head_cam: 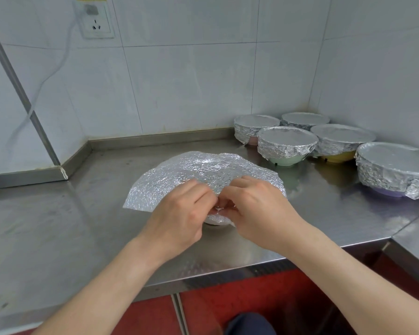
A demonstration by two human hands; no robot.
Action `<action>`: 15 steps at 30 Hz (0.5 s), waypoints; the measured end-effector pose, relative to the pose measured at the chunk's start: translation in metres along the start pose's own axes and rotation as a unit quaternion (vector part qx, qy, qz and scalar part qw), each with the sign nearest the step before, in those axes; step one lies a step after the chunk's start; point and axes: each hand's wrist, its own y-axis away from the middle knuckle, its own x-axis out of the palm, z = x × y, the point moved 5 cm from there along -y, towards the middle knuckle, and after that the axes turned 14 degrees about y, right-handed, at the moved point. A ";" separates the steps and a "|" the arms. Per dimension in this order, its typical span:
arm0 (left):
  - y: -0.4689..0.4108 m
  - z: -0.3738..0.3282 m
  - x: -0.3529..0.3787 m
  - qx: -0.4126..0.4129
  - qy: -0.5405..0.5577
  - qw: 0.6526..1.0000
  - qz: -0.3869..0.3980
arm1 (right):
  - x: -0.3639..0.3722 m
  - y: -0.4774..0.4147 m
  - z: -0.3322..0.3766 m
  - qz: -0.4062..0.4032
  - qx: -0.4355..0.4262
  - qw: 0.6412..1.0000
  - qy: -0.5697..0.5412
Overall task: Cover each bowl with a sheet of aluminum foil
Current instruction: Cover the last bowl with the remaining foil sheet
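A crinkled sheet of aluminum foil [198, 174] lies over a white bowl [215, 221] in the middle of the steel counter; only the bowl's lower front edge shows. My left hand [179, 213] and my right hand [257, 209] meet at the near side of the bowl, fingers curled, pinching the foil's front edge down against the rim. The foil's far and side edges still stick out flat. Several bowls wrapped in foil stand at the back right, among them a green one [287, 147], a yellow one [341, 141] and a purple one [394, 170].
The steel counter [58, 226] runs into a tiled corner with a raised back lip. Its front edge is just below my wrists, with red floor beneath. A wall socket [96, 22] with a white cable is at the upper left.
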 end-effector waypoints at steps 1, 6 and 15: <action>0.002 0.003 -0.003 0.002 0.006 1.000 0.003 | -0.002 0.000 -0.001 0.011 0.001 1.000 -0.014; 0.013 0.030 -0.019 -0.043 0.060 0.997 -0.005 | -0.010 0.002 -0.018 0.049 0.037 0.987 -0.148; -0.001 0.020 -0.010 -0.183 0.197 0.961 -0.072 | -0.008 -0.007 -0.017 0.062 0.031 0.986 -0.150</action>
